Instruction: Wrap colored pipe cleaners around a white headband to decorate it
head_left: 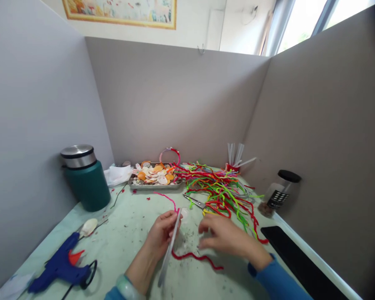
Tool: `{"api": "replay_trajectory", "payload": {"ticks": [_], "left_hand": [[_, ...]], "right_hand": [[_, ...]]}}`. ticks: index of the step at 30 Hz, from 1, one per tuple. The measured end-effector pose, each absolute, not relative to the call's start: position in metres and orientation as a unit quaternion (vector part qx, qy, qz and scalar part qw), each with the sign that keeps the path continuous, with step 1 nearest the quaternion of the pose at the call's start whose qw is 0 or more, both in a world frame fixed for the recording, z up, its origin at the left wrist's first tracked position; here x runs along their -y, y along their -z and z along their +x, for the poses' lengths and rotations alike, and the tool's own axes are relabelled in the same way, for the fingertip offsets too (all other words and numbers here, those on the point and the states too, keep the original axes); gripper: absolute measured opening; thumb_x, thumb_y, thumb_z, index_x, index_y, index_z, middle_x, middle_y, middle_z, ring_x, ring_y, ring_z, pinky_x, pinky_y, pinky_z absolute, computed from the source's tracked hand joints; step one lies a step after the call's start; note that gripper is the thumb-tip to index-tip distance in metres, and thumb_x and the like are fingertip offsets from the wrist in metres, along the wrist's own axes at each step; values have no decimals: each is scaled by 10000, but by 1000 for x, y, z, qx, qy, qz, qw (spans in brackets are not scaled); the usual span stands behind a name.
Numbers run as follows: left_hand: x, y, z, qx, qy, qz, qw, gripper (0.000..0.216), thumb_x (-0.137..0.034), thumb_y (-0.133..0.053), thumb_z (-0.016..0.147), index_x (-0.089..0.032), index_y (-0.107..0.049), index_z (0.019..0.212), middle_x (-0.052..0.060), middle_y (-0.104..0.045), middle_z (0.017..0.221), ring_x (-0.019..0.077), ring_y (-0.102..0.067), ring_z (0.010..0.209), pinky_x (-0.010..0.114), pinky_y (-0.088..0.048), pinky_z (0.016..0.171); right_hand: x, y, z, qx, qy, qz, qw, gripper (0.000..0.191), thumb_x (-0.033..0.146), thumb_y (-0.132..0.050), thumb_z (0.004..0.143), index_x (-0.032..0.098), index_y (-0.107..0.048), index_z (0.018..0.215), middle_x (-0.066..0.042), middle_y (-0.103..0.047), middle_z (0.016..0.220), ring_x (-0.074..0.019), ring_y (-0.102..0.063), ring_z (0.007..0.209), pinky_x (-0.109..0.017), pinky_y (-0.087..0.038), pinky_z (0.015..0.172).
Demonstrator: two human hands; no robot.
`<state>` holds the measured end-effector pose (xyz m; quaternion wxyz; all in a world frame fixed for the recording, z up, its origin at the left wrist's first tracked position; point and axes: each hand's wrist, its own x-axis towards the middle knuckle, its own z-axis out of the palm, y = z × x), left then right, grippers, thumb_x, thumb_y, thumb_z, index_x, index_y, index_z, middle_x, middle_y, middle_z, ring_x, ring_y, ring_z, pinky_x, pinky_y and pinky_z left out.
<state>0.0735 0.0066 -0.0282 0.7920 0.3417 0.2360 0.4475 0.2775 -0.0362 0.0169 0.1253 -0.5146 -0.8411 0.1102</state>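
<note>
Clock positions are read from the left hand [158,235], with twelve at the far side of the table [125,241]. One metal tray [156,187], at twelve, heaped with orange and white shells [156,174]; a pink-and-red hoop [179,156] stands behind its far edge. One small red cup [232,168], between one and two, holding several translucent glue sticks [232,153], one leaning out over the rim. One clear jar [272,193] with black lid, between two and three, tilted, with brown matter at its bottom. One teal flask [88,183] with steel lid, at ten, contents hidden. One heap of multicoloured pipe cleaners [228,183], at one to two; scissors [200,204] at its near edge. One blue glue gun [61,266], between eight and nine. Left hand: thumb and fingers pinched on the upper end of a pale translucent strip [168,258], whose free end slants towards six. A pink pipe cleaner [168,196] runs from these fingertips towards eleven; a dark red pipe cleaner [200,257] lies at four. Right hand [225,234], at three: fingers loosely bent, thumb parted, nothing seen in its grasp; the strip lies at its nine.
</note>
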Motion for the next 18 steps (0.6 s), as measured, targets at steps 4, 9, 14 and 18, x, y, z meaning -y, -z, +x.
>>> {"api": "replay_trajectory", "payload": {"ticks": [4, 9, 14, 18], "left_hand": [[-8, 30, 73, -246, -440, 362, 784, 164, -262, -648, 695, -110, -595, 728, -35, -459, 529, 12, -281, 360, 168, -122, 343], [-8, 32, 76, -271, -407, 405, 772, 233, -330, -677, 671, -116, -588, 699, -39, -465, 521, 14, -266, 358, 183, -102, 355], [-2, 32, 84, -355, -324, 534, 696, 291, -387, -647, 699, -101, -603, 667, -21, -490, 513, 23, -254, 374, 211, -104, 386], [2, 32, 89, -375, -284, 628, 620, 315, -403, -641, 679, -112, -592, 566, -46, -419, 463, 48, -266, 422, 225, -159, 430]], "right_hand": [[46, 2, 261, 857, -138, -488, 94, 38, 234, -611, 741, 211, -641, 742, 6, -636, 737, -132, -563, 677, -211, -337, 587], [17, -24, 297, 733, 31, -669, 122, 165, 200, -498, 810, 162, -627, 713, -80, -629, 755, -193, -571, 700, -265, -335, 586], [4, -24, 291, 697, -86, -627, 336, 176, 281, -479, 843, 176, -619, 831, -68, -624, 844, -192, -564, 767, -269, -378, 635], [11, 0, 252, 666, -466, -464, 351, 262, 362, -496, 825, 162, -596, 689, 17, -542, 580, -110, -476, 517, -219, -339, 483]]}}
